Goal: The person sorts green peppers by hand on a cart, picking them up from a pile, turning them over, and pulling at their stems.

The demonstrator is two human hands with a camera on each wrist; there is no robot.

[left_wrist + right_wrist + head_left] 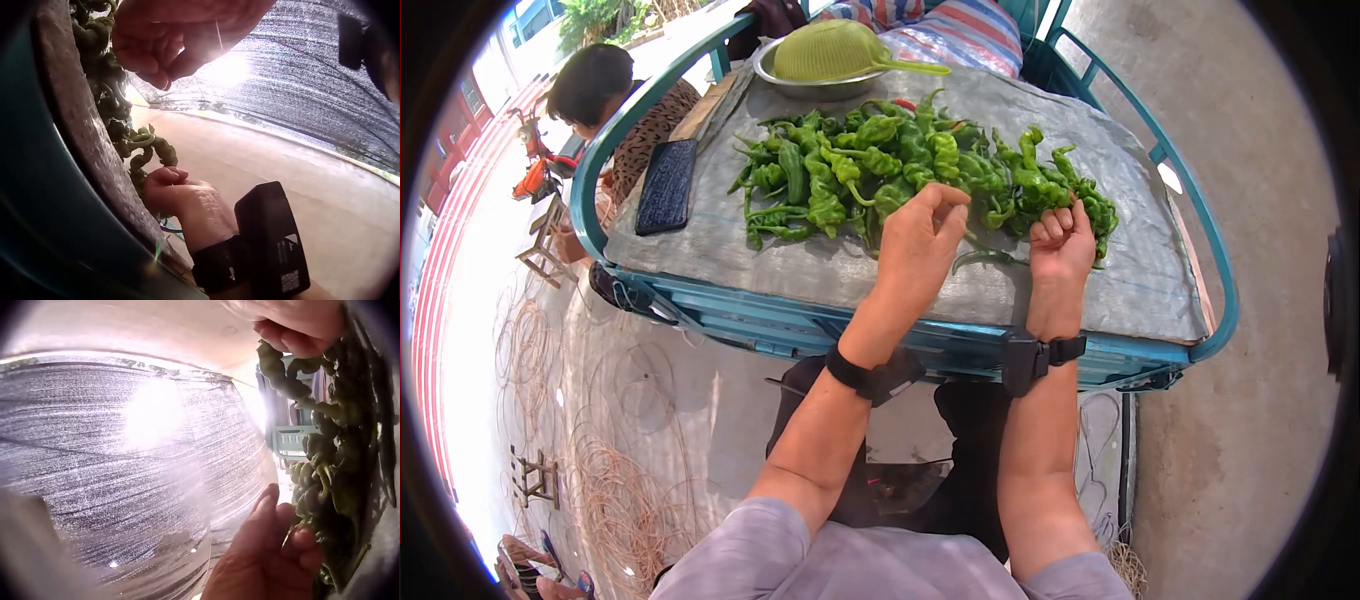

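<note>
A wide heap of wrinkled green peppers lies on a grey woven sheet. At the heap's right end, my right hand has its fingers curled at a knobbly green pepper, which juts from the fingertips in both wrist views. My left hand hovers over the heap's near edge. Its fingers are loosely bent, with a gap between thumb and forefinger and nothing visible held there. A thin dark green pepper lies on the sheet between the hands.
A yellow-green strainer sits in a metal basin behind the heap. At left lies a dark phone-like slab. Blue rails frame the cart bed. A person sits beyond the left rail; striped bags lie behind.
</note>
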